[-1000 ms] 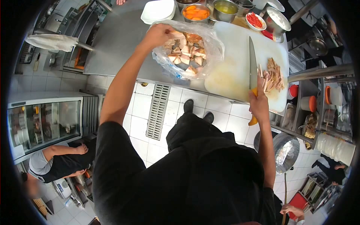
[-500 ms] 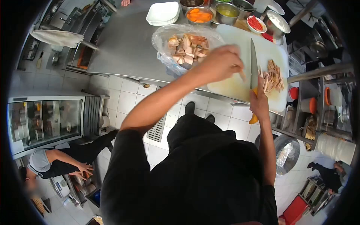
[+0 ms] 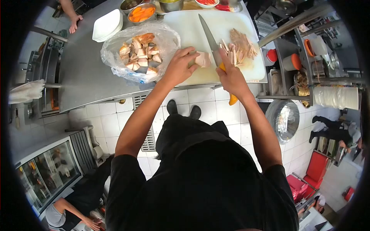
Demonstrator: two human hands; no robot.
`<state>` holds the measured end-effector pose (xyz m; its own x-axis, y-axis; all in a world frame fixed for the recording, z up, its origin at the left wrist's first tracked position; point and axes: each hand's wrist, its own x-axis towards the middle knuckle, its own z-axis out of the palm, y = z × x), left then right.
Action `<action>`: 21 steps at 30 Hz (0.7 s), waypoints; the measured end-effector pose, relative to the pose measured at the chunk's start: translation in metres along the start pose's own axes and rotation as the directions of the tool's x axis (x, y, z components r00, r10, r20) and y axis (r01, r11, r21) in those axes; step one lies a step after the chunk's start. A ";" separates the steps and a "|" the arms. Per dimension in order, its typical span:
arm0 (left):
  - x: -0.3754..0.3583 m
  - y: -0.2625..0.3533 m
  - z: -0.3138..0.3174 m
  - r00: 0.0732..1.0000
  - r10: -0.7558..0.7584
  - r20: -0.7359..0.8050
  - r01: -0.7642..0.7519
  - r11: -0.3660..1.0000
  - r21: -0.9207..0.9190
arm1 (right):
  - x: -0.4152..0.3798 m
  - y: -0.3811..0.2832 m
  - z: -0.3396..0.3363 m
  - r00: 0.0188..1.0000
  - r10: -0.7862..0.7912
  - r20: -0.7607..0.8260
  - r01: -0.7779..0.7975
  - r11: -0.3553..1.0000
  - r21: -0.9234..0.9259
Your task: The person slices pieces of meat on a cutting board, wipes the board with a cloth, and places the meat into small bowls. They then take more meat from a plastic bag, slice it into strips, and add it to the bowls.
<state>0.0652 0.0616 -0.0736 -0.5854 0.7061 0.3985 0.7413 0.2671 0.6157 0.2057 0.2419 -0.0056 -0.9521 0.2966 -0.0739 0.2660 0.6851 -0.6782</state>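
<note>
My left hand (image 3: pixel 181 64) has its fingers curled at the left edge of a pale piece of cooked meat (image 3: pixel 203 59), which is on the white cutting board (image 3: pixel 185 29). In my right hand (image 3: pixel 232 79) is a knife (image 3: pixel 209 34) with a yellow handle, its long blade pointing away from me across the board. Thin meat strips (image 3: pixel 243 46) form a pile right of the blade. Left of the board, a clear plastic bag (image 3: pixel 110 52) lies open with browned meat chunks (image 3: pixel 142 54) inside.
Stacked white dishes (image 3: pixel 108 25) and a metal bowl of orange slices (image 3: pixel 142 13) stand behind the bag. Another person's hand (image 3: pixel 75 24) rests at the table's far left. A lined bin (image 3: pixel 283 119) stands on the floor at right, below shelves with containers.
My left hand has come down beside the knife and its fingers are now at a meat piece on the board. My right hand keeps the knife. The whole view has shifted and turned.
</note>
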 end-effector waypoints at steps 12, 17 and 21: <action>0.011 -0.006 0.007 0.999 0.007 0.033 -0.008 1.000 0.016 | 0.006 -0.017 0.001 0.992 0.068 0.106 -0.057 0.993 -0.103; 0.010 -0.001 0.017 0.998 -0.028 -0.062 0.028 1.000 0.000 | 0.006 -0.029 -0.004 0.987 0.105 0.122 -0.089 0.987 -0.135; 0.006 -0.003 0.017 0.989 -0.088 -0.117 0.076 0.992 -0.104 | 0.002 -0.031 0.009 0.990 0.102 0.093 -0.085 0.982 -0.167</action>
<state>0.0652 0.0764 -0.0843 -0.6828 0.5980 0.4197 0.6566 0.2503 0.7115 0.1942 0.2153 0.0090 -0.9300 0.3015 -0.2102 0.3675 0.7587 -0.5379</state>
